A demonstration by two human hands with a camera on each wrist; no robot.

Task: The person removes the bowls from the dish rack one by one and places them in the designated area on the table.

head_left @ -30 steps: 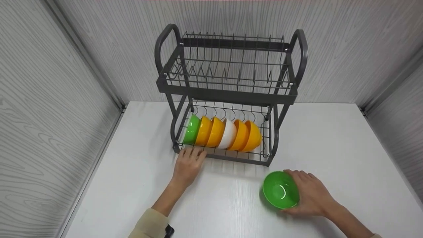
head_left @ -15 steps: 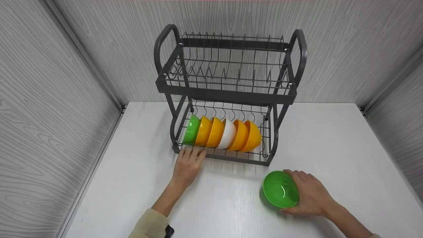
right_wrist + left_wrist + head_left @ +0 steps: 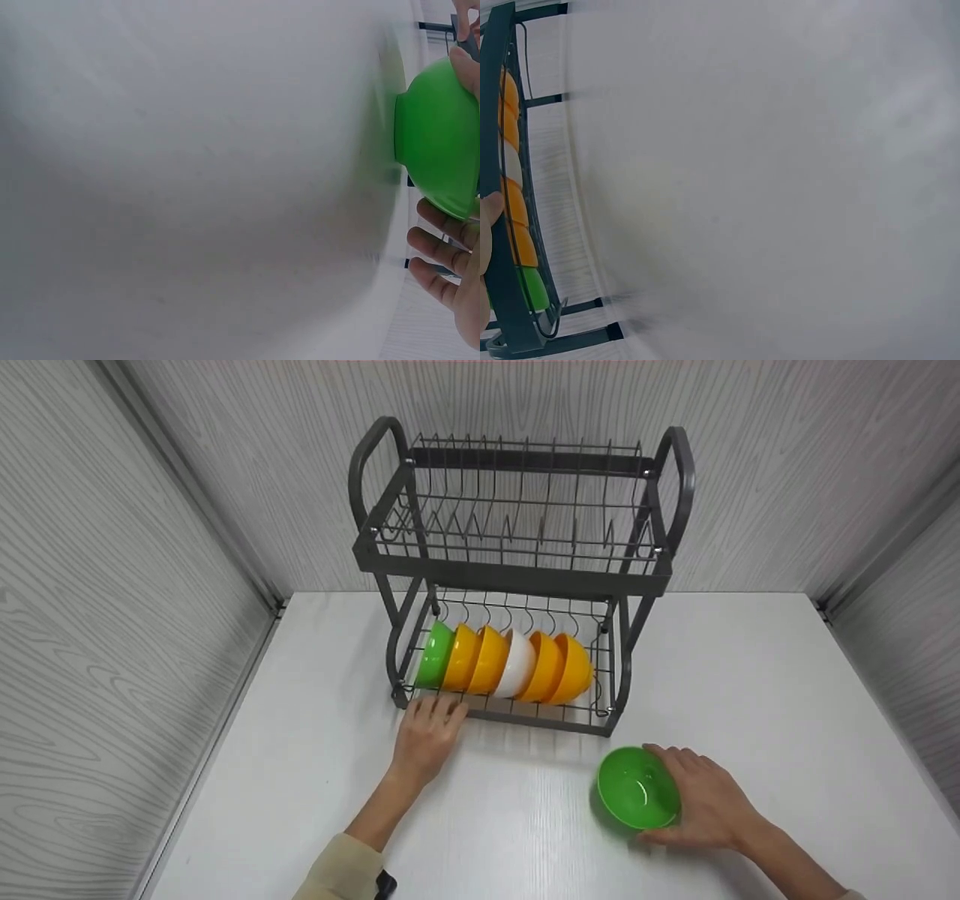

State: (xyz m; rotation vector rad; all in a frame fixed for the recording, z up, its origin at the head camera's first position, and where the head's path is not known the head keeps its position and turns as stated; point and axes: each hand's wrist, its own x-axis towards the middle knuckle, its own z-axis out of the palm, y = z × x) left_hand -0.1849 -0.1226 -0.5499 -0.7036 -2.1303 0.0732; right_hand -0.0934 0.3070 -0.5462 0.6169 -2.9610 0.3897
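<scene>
On the table (image 3: 495,817) stands the rack (image 3: 513,575), its front rail (image 3: 540,723) gripped by the left hand (image 3: 429,739), which should steady it. The right hand (image 3: 709,802) grasps the bowl (image 3: 637,791) near the rack's right front corner; pressing evenly should keep it level.

bowls (image 3: 636,787): 2 green, 4 orange, 1 white | walls (image 3: 112,660): grey woodgrain

No legible text, labels, numbers (or signs)
</scene>
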